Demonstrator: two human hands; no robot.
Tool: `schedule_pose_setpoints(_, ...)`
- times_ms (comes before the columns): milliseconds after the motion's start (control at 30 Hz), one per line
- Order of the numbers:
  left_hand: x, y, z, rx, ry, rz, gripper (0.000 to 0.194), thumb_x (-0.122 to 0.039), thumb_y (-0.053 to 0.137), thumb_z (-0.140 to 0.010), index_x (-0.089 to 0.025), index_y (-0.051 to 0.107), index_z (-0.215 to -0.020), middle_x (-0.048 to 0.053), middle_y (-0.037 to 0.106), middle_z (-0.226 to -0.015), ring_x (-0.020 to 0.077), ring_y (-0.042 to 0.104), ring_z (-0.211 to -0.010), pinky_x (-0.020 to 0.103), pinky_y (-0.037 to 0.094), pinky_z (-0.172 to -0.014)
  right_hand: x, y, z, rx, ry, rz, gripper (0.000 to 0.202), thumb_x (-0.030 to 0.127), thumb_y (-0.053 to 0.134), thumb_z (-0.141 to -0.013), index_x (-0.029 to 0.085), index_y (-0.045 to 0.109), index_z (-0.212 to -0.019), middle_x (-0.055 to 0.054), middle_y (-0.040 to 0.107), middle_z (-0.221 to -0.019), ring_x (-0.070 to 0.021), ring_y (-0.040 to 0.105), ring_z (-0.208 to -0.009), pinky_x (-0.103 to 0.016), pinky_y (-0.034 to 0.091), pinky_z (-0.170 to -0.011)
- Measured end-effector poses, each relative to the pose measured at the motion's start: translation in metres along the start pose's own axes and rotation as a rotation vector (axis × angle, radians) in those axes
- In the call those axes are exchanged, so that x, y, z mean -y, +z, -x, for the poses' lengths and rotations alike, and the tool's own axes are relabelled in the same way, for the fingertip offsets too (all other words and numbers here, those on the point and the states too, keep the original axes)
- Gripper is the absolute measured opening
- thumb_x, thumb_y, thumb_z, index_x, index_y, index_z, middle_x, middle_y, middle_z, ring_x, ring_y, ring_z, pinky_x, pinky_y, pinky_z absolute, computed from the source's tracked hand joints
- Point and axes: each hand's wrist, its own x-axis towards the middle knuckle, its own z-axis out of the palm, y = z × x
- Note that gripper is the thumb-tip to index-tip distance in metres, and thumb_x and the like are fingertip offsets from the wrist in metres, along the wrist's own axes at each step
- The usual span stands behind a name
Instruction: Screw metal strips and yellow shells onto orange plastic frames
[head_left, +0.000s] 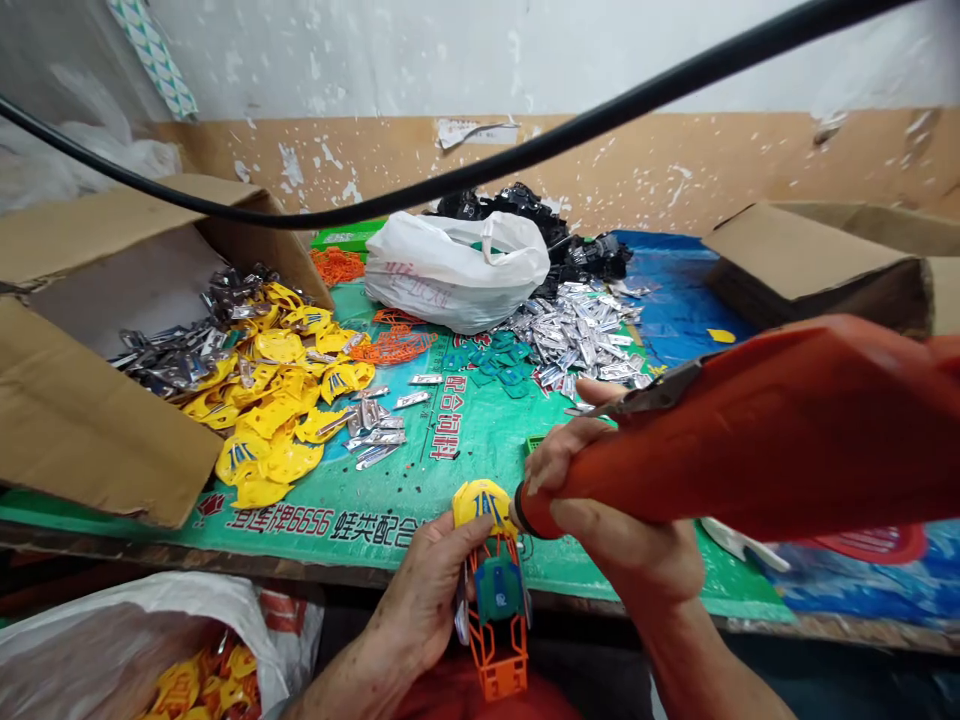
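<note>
In my left hand (427, 580), near the table's front edge, is a toy car (500, 592) with a yellow front piece, an orange lattice frame and a green middle part. My fingers grip its left side, with the thumb across the yellow piece. My right hand (622, 540) is wrapped round an orange-red power screwdriver (697, 440), which slants in from the right. Its black-collared front end points at the yellow piece. Whether the tip touches it I cannot tell.
A cardboard box (112, 430) at left spills yellow shells (277, 400) and silver parts. A white plastic bag (457, 265) sits behind, beside silver pieces (577, 330) and black parts (525, 215). A black cable (420, 195) crosses above. A sack (247, 620) stands lower left, another box (817, 250) right.
</note>
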Motion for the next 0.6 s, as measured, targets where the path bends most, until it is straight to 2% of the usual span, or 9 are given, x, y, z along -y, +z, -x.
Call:
schedule_pose_setpoints(100, -0.005, 0.001, 0.000, 0.064, -0.021, 0.027, 0.034, -0.035, 0.077, -0.067, -0.010, 0.067, -0.087, 0.004, 0.066, -0.065, 0.0069, 0.051, -0.044, 0.017, 0.038, -0.040, 0.010, -0.004, -0.011, -0.067, 0.004, -0.057, 0.056, 0.023, 0.075, -0.062, 0.032, 0.057, -0.114, 0.005, 0.062, -0.065, -0.0180, 0.058, -0.059, -0.038, 0.050, -0.063)
schedule_pose_setpoints(167, -0.007, 0.001, 0.001, 0.073, -0.042, 0.024, 0.033, -0.033, 0.078, -0.066, -0.009, 0.067, -0.086, 0.007, 0.068, -0.068, 0.0087, 0.053, -0.045, 0.018, 0.041, -0.041, 0.012, -0.009, -0.024, -0.156, -0.044, -0.068, 0.058, 0.020, 0.073, -0.061, 0.030, 0.056, -0.115, 0.005, 0.062, -0.064, -0.0168, 0.057, -0.057, -0.036, 0.049, -0.060)
schedule_pose_setpoints(267, -0.008, 0.002, 0.002, 0.039, -0.060, -0.003, 0.032, -0.033, 0.079, -0.066, -0.008, 0.068, -0.083, 0.006, 0.066, -0.064, 0.0088, 0.052, -0.043, 0.019, 0.043, -0.040, 0.005, -0.021, -0.047, -0.302, -0.146, -0.017, 0.034, 0.015, 0.071, -0.058, 0.023, 0.064, -0.090, 0.005, 0.062, -0.063, -0.0144, 0.057, -0.055, -0.032, 0.048, -0.057)
schedule_pose_setpoints(300, -0.007, 0.002, 0.003, 0.034, -0.062, 0.001, 0.032, -0.033, 0.079, -0.065, -0.009, 0.068, -0.084, 0.005, 0.066, -0.064, 0.0087, 0.053, -0.043, 0.019, 0.044, -0.040, 0.000, -0.025, -0.053, -0.333, -0.159, 0.025, 0.023, 0.015, 0.072, -0.058, 0.021, 0.064, -0.078, 0.004, 0.062, -0.063, -0.0135, 0.056, -0.054, -0.031, 0.047, -0.056)
schedule_pose_setpoints(367, -0.006, 0.002, 0.003, 0.038, -0.062, 0.023, 0.032, -0.031, 0.080, -0.065, -0.009, 0.069, -0.085, 0.006, 0.068, -0.069, 0.0094, 0.056, -0.047, 0.019, 0.047, -0.043, -0.012, -0.030, -0.064, -0.360, -0.132, 0.093, 0.015, 0.017, 0.074, -0.056, 0.019, 0.061, -0.064, 0.003, 0.061, -0.063, -0.0121, 0.054, -0.053, -0.030, 0.046, -0.054)
schedule_pose_setpoints(500, -0.005, 0.000, 0.001, 0.066, -0.072, 0.037, 0.031, -0.030, 0.080, -0.066, -0.009, 0.070, -0.087, 0.008, 0.070, -0.072, 0.0114, 0.060, -0.052, 0.020, 0.049, -0.047, -0.032, -0.031, -0.069, -0.333, -0.042, 0.106, 0.019, 0.018, 0.076, -0.052, 0.019, 0.061, -0.064, 0.004, 0.061, -0.061, -0.0121, 0.053, -0.052, -0.029, 0.045, -0.051)
schedule_pose_setpoints(600, -0.005, -0.001, 0.001, 0.081, -0.084, 0.025, 0.030, -0.030, 0.080, -0.066, -0.008, 0.070, -0.084, 0.008, 0.070, -0.069, 0.0110, 0.059, -0.051, 0.020, 0.049, -0.048, -0.037, -0.027, -0.067, -0.322, -0.013, 0.100, 0.019, 0.017, 0.075, -0.052, 0.019, 0.062, -0.066, 0.004, 0.061, -0.060, -0.0119, 0.053, -0.052, -0.029, 0.044, -0.052)
